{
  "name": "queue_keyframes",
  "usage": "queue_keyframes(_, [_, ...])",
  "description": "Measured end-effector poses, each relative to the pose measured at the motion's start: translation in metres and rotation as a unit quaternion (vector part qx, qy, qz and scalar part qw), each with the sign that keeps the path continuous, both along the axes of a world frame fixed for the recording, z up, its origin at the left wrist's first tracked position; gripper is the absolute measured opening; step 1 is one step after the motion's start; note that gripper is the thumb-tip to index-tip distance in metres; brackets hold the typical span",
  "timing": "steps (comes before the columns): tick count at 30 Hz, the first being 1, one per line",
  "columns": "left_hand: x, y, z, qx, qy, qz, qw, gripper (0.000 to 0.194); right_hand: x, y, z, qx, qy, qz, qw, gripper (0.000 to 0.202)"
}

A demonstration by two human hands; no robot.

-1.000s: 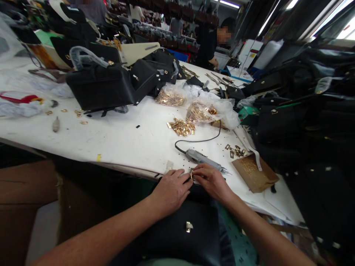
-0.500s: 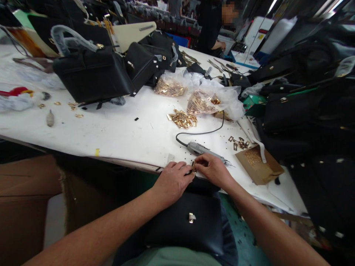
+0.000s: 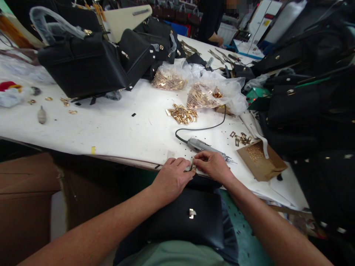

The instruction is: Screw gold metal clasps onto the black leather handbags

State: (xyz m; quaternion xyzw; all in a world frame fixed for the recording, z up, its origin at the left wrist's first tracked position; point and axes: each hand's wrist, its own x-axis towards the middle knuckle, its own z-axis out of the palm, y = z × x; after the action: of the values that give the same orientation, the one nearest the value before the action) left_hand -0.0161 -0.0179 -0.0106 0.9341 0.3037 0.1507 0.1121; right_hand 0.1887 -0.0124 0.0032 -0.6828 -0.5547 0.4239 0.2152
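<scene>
A black bag (image 3: 185,221) with a gold clasp (image 3: 192,213) lies on my lap, its far end against the table edge. At that end my left hand (image 3: 176,175) rests with bent fingers pressed on the bag's edge. My right hand (image 3: 210,166) pinches a small metal piece (image 3: 193,165) beside the left fingertips; its exact shape is partly hidden. Just beyond my right hand, a grey electric screwdriver (image 3: 206,147) lies on the white table, its cable curving back. Gold metal plates (image 3: 181,113) are heaped farther back.
An open brown box (image 3: 260,162) of small gold parts stands at the right, near loose frames (image 3: 240,139). Plastic bags of fittings (image 3: 203,96) lie behind. Black handbags (image 3: 83,66) crowd the back left and right. A person (image 3: 212,22) stands across the table.
The whole view has shifted slightly. Both hands remain at the bag's far edge, and the small metal piece between them now shows more upright.
</scene>
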Motion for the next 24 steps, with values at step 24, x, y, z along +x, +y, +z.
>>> queue_keyframes(24, [-0.0026,0.0021,-0.0085,0.043,-0.039,-0.016,0.998,0.019,0.0052,0.0005,-0.0081,0.041,-0.024,0.041,0.998,0.011])
